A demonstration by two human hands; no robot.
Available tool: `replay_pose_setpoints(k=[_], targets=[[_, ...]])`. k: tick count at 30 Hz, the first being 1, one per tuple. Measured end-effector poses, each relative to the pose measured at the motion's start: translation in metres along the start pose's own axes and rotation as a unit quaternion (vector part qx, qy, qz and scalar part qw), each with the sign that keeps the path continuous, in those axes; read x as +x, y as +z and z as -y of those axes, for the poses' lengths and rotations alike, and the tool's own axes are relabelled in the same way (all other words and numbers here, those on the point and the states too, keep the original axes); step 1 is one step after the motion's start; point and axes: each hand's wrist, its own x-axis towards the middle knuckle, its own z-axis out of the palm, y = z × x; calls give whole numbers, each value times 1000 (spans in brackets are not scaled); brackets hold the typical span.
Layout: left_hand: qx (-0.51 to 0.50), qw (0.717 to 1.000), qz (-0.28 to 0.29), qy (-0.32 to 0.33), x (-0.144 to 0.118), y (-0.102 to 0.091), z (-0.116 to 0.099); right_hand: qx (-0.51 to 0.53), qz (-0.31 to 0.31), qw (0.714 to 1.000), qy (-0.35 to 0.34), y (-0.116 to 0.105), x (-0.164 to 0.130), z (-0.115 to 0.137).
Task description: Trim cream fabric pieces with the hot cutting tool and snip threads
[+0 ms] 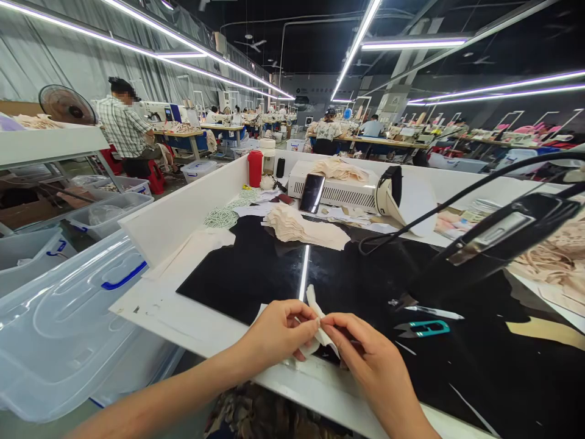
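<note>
Near the front edge of the table, my left hand point(287, 329) pinches a small cream fabric piece point(312, 300) between thumb and fingers. My right hand point(359, 341) pinches the same piece just beside it, the fingertips of both hands almost touching. Part of the fabric sticks up above the fingers and part hangs below; the rest is hidden behind the hands. Beyond them lies a stack of cream fabric pieces point(304, 227) on the black table mat point(256, 268). To the right of my right hand are teal thread snips point(423, 329) and a white pen point(436, 313).
A black machine arm point(484, 244) with a cable leans in from the right. Behind the stack stand a phone point(312, 194), a white vented box point(336, 183) and a red cup point(255, 169). Clear plastic bins point(68, 317) sit at left. Other people work at tables farther back.
</note>
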Motion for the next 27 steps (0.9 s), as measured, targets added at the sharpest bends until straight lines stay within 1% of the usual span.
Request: replay_pose_setpoints(k=[2,4,7,8,9,10,13,15,18,21,24,27], targets=[[7,1000,5,0,0,-1,-2,12,15,1000,22,-3,1,-2],[25,1000,0,10,1,-5,-5,38,29,997,61,-6,3,-4],[88,995,-36,42,8,-15,-6,105,46,987,111,-10,6,-7],[105,992,-41,50,12,-19,-7,130,50,983,123,-11,7,-7],[111,992,-33,53,15,-21,-7,152,56,978,133,-12,7,-6],[103,994,-10,48,19,-23,-8,172,61,973,143,-12,7,-5],[39,995,87,13,27,-24,-12,217,70,959,170,-13,4,1],[31,992,124,-7,28,-23,-17,234,65,953,181,-13,1,6],[47,990,125,-35,25,-24,-23,240,46,951,191,-16,-1,7],[51,991,115,-51,22,-29,-26,255,25,943,213,-22,0,1],[65,990,113,-43,21,-35,-25,276,27,934,226,-28,3,-8],[90,989,116,-34,22,-40,-24,264,19,940,217,-32,1,-10]])
